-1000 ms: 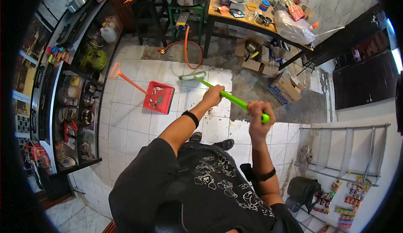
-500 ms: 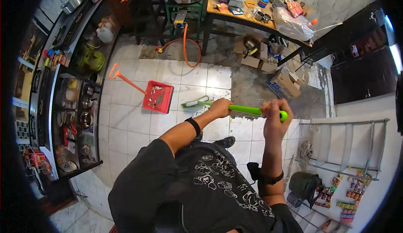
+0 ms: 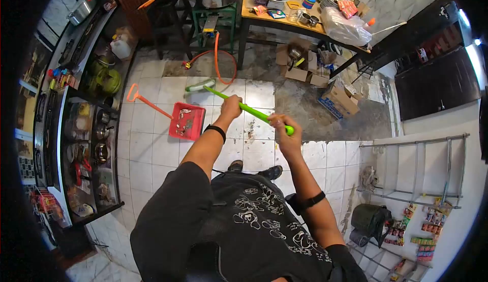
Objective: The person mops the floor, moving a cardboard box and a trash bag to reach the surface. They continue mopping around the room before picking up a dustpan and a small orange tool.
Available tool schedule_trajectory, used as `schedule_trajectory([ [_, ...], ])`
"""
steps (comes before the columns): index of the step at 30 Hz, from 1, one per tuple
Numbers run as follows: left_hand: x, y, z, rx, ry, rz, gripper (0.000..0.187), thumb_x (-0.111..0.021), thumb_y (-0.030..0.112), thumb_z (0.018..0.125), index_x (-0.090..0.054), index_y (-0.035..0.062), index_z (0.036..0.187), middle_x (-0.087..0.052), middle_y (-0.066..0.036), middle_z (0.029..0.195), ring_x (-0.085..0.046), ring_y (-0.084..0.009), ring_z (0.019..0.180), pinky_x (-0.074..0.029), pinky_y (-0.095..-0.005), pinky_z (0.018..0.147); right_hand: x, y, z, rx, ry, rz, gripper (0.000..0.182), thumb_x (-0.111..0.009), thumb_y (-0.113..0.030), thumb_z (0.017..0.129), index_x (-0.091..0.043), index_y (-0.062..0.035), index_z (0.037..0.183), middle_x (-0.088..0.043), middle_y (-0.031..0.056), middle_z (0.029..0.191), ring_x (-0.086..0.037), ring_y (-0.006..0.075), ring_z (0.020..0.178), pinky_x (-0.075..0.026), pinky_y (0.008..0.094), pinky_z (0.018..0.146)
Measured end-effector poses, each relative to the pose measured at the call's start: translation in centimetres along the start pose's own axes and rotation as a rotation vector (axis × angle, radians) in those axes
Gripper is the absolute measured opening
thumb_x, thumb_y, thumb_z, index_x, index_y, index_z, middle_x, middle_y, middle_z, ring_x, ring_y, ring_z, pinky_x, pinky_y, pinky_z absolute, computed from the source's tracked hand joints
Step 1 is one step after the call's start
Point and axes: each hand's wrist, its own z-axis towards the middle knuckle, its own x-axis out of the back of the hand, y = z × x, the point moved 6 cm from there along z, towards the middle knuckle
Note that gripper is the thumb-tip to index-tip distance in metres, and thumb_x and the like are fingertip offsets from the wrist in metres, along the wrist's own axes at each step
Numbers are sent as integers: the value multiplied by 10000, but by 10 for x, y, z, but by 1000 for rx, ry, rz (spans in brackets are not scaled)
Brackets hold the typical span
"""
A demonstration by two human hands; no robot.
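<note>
Both hands grip the green handle of a broom (image 3: 255,113). My left hand (image 3: 232,108) is wrapped round the handle partway down, while my right hand (image 3: 286,131) closes round it near its top end. The broom's head (image 3: 200,85) is over the white tiles, up and to the left, close to the orange hose. Left of my left hand lies a red dustpan (image 3: 186,124) with scraps and dirt in it. Its long orange handle (image 3: 152,104) points up and to the left.
A shelf unit with pots (image 3: 101,150) runs along the left. At the back stand a cluttered table (image 3: 249,5) and a burner with an orange hose (image 3: 217,58). Cardboard boxes (image 3: 338,101) sit on bare concrete at right, near a metal rack (image 3: 417,142).
The broom's head has swung up and left, from beside the dustpan to beyond it. Both hands have moved left with the handle, my left hand also farther forward.
</note>
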Motion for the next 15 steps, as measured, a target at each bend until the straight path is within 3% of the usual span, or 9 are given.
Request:
schedule_trajectory([
  [2,0,-23,-5,88,37,-39,230,-725,268,740,-651,59,800,-629,-173,838,-612,-365,816,-490,-456,723,-23,29,2,-43,-183,14,119,-568,-74,890,-597,31,842,-617,103,934,-544,138,857,-421,252,747],
  [5,-6,-45,-11,83,223,-55,292,-753,247,716,-639,30,875,-622,-196,874,-602,-365,881,-486,-433,771,-49,63,-2,0,-320,-7,115,-575,-68,883,-573,30,821,-591,97,886,-552,175,887,-425,271,775],
  [7,-26,-50,-16,137,14,-159,346,-748,258,723,-628,6,928,-616,-220,945,-586,-369,932,-479,-419,803,-58,57,-5,26,-306,7,125,-578,-74,883,-562,32,818,-573,84,825,-535,152,822,-423,265,738],
  [9,-30,-34,-22,89,-10,-216,349,-758,206,699,-628,3,951,-620,-222,988,-583,-373,940,-464,-423,847,-48,50,-11,-139,-100,-98,130,-578,-88,885,-572,25,820,-562,69,746,-500,125,712,-414,258,662],
  [11,-53,-26,-24,-164,28,-171,336,-749,237,724,-595,50,956,-613,-208,885,-590,-391,872,-481,-417,783,-33,29,-15,-132,26,-159,190,-557,-125,905,-579,16,780,-542,64,654,-467,117,605,-389,264,560],
  [14,-57,2,-36,-268,14,-351,295,-755,164,674,-561,69,874,-601,-155,879,-584,-362,837,-475,-426,737,-15,11,-19,-96,76,-193,242,-544,-140,914,-559,9,725,-535,73,641,-459,138,592,-374,283,565],
  [15,-56,12,-39,-276,7,-352,295,-755,164,674,-561,69,874,-601,-155,879,-584,-362,837,-475,-426,737,-8,1,-21,-61,88,-250,268,-533,-150,927,-554,23,723,-536,49,654,-451,107,596,-380,256,566],
])
